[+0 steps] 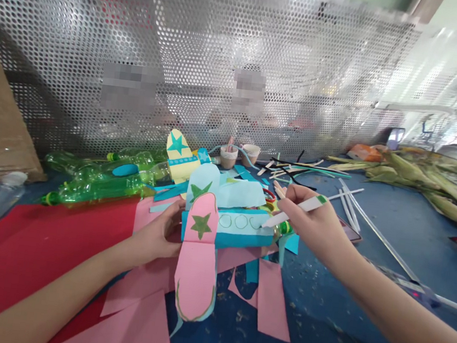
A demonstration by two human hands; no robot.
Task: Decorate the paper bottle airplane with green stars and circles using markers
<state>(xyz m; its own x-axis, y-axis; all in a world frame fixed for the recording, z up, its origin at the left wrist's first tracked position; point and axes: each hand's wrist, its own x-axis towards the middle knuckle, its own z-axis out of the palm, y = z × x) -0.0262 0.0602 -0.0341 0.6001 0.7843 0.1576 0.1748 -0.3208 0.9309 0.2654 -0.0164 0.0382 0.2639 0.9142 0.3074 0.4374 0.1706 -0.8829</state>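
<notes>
Far left: red paper, green bottles at its 1 o'clock, all on the blue desk. Left hand next, fingers clamped round the left end of the blue paper model; model sits at this hand's 3 o'clock, held up over pink scraps.

Progress, left to right on the model: pale-blue piece at the back has a green star; pink piece has a green star near its 12 o'clock end and green lines along its 6 o'clock edge, middle plain. Light-blue strip — two circles look complete, third only partly drawn. Judging from that, body assembly and stars look done; finishing the third circle seems left. Whether more is planned, can't tell.

Right hand: fingers together, clamped on a white marker, tip at the third circle — contact can't be confirmed. Model lies between this hand's 8 and 9 o'clock. Far right: corn husks at 2 o'clock.
</notes>
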